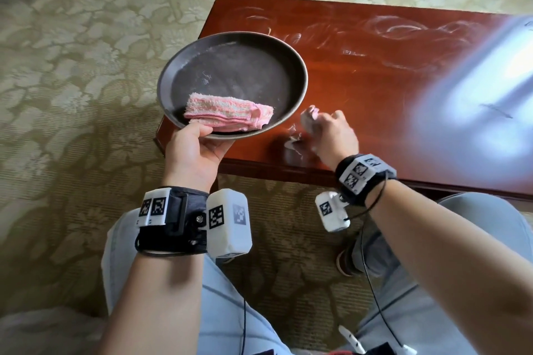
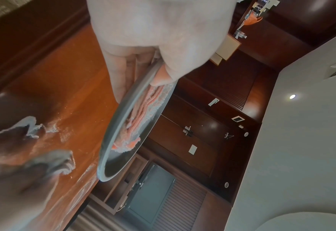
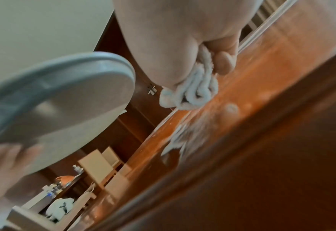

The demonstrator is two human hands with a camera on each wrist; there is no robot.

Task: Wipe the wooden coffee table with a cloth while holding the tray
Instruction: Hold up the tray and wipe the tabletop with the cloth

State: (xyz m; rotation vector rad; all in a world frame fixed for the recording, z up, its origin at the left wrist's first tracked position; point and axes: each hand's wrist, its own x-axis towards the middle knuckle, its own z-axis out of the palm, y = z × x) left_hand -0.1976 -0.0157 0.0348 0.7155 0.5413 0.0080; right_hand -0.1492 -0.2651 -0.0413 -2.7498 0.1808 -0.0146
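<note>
My left hand (image 1: 199, 141) grips the near rim of a round dark tray (image 1: 178, 66), thumb on top, holding it above the left end of the reddish wooden coffee table (image 1: 389, 101). A folded pink towel (image 1: 227, 114) lies in the tray under my thumb. My right hand (image 1: 326, 130) grips a bunched pale cloth (image 1: 308, 115) low over the table near its front edge. In the right wrist view the cloth (image 3: 191, 93) bulges out of the fist just above the wood. White dusty smears (image 1: 398, 27) streak the tabletop.
Patterned beige carpet (image 1: 86, 52) surrounds the table. My knees in light jeans (image 1: 476, 210) sit close to the table's front edge. Bright window glare (image 1: 476, 95) lies on the right part of the tabletop. Dark wooden cabinets (image 2: 202, 125) stand beyond.
</note>
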